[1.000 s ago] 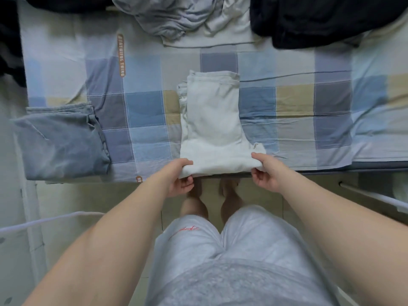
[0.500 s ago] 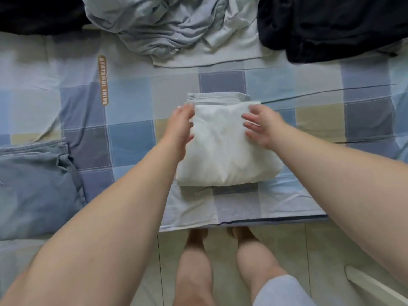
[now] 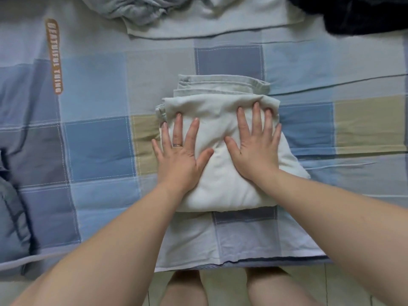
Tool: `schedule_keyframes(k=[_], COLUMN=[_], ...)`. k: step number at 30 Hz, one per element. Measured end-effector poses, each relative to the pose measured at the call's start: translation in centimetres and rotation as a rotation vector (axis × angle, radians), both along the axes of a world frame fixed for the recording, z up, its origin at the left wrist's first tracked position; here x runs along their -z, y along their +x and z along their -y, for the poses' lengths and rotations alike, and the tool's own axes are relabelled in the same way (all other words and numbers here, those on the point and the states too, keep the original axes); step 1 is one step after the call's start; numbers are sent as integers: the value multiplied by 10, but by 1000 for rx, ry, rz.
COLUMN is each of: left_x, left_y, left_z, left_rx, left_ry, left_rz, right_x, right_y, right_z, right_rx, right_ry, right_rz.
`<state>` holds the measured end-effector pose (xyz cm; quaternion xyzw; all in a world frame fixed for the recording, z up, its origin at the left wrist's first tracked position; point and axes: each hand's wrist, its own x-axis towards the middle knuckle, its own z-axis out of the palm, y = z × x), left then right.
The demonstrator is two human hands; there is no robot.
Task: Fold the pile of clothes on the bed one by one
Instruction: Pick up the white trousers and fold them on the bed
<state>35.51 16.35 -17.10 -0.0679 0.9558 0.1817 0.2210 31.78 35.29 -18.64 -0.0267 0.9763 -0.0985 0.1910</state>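
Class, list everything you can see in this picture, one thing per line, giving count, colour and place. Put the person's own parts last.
folded garment: one, off-white, centre of the bed
bedsheet: one, checked blue, grey and beige, covering the bed
label: one, brown with pale lettering, on the sheet, upper left
crumpled garment: one, grey-blue, top edge
pale garment: one, white, top centre
dark garment: one, black, top right corner
blue-grey garment: one, left edge, partly out of view
floor: pale tiles, bottom edge
ring: one, pale metal, on the left hand
left hand: one, flat on the folded garment
right hand: one, flat on the folded garment
legs: two, bare, bottom edge
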Motion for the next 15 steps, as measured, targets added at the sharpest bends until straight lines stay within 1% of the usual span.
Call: schedule_keyframes(k=[2, 3, 4, 5, 7, 8, 9, 10, 12, 15], left_x=[-15, -24, -32, -40, -48, -50, -53, -54, -59, -63], left_y=[-2, -1, 0, 1, 3, 4, 5, 5, 2, -3], left_z=[-3, -5, -7, -9, -9, -8, -8, -6, 0, 15], left_rx=[-30, -79, -174, -317, -612, -714, -778, -821, -881, -908], left_ry=[6, 2, 6, 35, 187, 274, 340, 386, 430, 463], left_rz=[-10, -49, -87, -95, -30, 14, 56, 94, 176, 319], right_x=[-16, -26, -35, -44, -58, -63, -67, -70, -69, -67], right_y=[-7, -8, -8, -7, -3, -1, 0, 0, -4, -15], right_z=[-5, -8, -13, -19, -32, -39, -45, -50, -60, -70], right_rx=[-29, -23, 12, 88, 348, 466, 532, 567, 656, 867], right_ry=[-25, -47, -71, -101, -184, -224, -255, -302, -477, -713], right_rz=[74, 108, 130, 150, 215, 246, 274, 299, 382, 632])
